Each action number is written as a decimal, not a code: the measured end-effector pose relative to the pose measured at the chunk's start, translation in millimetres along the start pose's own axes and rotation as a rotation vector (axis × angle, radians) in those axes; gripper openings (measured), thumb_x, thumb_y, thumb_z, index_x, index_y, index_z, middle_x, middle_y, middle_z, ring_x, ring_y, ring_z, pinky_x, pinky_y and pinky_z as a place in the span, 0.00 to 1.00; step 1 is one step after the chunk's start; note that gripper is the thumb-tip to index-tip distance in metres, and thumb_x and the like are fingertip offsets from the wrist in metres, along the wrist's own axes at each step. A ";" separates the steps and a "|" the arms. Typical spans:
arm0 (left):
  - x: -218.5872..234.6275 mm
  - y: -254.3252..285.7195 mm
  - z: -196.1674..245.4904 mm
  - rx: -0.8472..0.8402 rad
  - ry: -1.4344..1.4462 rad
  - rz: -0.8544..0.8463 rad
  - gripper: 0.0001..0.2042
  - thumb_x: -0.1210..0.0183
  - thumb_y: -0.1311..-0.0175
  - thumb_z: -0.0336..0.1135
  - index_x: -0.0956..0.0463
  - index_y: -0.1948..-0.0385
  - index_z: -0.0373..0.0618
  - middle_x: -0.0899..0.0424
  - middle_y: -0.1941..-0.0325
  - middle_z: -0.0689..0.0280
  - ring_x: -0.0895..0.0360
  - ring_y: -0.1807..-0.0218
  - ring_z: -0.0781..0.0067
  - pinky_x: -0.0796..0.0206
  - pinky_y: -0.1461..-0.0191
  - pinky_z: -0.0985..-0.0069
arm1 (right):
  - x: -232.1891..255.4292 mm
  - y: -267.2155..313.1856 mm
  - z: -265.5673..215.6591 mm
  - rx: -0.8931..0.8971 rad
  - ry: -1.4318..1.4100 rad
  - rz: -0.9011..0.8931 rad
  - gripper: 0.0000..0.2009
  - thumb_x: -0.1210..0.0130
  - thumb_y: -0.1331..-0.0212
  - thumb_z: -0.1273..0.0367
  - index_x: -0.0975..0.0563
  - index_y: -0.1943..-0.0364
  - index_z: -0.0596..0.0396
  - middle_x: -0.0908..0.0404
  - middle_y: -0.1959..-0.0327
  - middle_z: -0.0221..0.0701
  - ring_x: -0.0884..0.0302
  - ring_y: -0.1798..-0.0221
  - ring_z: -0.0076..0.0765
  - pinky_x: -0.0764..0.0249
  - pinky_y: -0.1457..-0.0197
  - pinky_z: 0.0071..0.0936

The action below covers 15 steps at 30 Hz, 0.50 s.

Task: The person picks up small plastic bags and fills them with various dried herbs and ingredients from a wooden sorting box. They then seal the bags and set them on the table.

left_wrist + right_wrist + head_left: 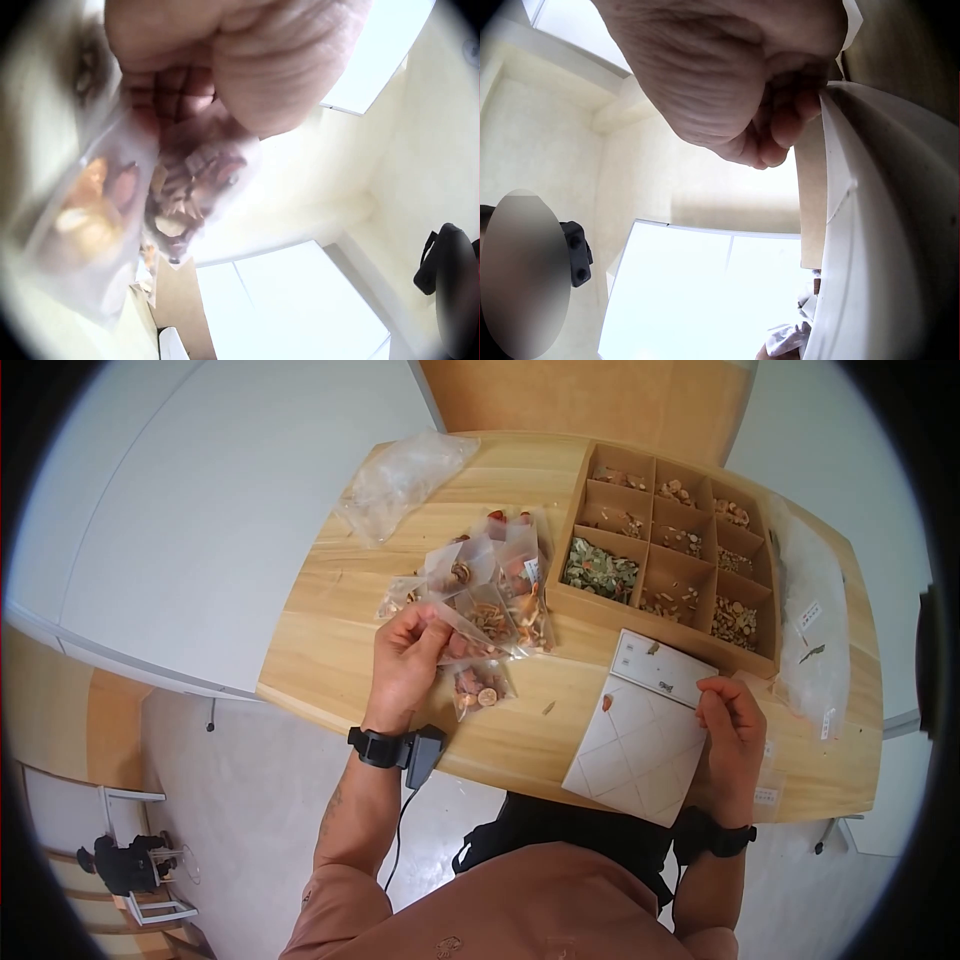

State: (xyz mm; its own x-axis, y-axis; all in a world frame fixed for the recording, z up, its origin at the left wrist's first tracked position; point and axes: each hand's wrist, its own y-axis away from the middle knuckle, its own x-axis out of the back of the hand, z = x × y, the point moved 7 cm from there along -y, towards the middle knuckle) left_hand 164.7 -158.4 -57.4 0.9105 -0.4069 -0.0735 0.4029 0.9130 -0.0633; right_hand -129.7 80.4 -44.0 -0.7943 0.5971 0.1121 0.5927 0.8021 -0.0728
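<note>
My left hand (405,655) pinches the edge of a small translucent sachet over a pile of similar filled sachets (485,575). In the left wrist view, sachets with orange, yellow and brown dried pieces (94,217) hang below the curled fingers. My right hand (732,735) grips the right edge of a white flat pack (640,745) with a diamond-line pattern and a dark line across its upper part. Small dried bits lie on it. In the right wrist view, the curled fingers (784,127) meet the edge of the white pack, partly hiding it.
A wooden tray (600,600) with several compartments of dried pieces and leaves stands behind the white pack. A crumpled clear bag (405,480) lies at the back left, and another large clear bag (815,630) at the right. A seated person (130,865) is far left.
</note>
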 end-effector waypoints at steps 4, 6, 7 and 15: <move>-3.4 1.3 4.3 -0.018 -0.033 -0.024 0.06 0.46 0.27 0.28 0.21 0.64 0.40 0.18 0.72 0.70 0.24 0.70 0.84 0.32 0.64 0.84 | -0.2 0.2 -0.1 0.003 -0.003 -0.002 0.07 0.46 0.31 0.70 0.21 0.55 0.57 0.25 0.68 0.20 0.32 0.65 0.15 0.35 0.58 0.15; -5.5 2.5 7.1 -0.022 -0.049 -0.026 0.06 0.45 0.27 0.29 0.21 0.64 0.40 0.18 0.72 0.70 0.23 0.70 0.84 0.31 0.64 0.84 | -0.4 0.5 -1.3 0.004 0.000 -0.003 0.07 0.46 0.31 0.70 0.21 0.55 0.56 0.25 0.67 0.20 0.32 0.65 0.15 0.35 0.58 0.15; -6.5 2.9 8.3 -0.025 -0.057 -0.027 0.06 0.45 0.27 0.29 0.21 0.64 0.39 0.18 0.72 0.70 0.23 0.70 0.84 0.31 0.64 0.84 | -0.6 0.6 -1.2 0.002 -0.003 -0.003 0.07 0.46 0.31 0.70 0.21 0.55 0.56 0.25 0.68 0.20 0.32 0.65 0.15 0.35 0.58 0.15; -16.0 3.5 16.0 -0.031 -0.073 -0.055 0.05 0.45 0.27 0.28 0.22 0.63 0.38 0.18 0.72 0.70 0.22 0.70 0.84 0.31 0.65 0.84 | 0.7 -0.2 -2.1 -0.025 0.005 0.011 0.06 0.46 0.31 0.71 0.21 0.56 0.57 0.25 0.68 0.20 0.33 0.65 0.16 0.35 0.59 0.15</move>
State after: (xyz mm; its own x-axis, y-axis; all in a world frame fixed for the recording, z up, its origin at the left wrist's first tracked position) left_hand 153.0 -148.3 -40.5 0.8918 -0.4525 0.0039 0.4507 0.8875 -0.0963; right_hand -130.1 80.6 -41.8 -0.7873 0.6055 0.1162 0.6043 0.7952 -0.0496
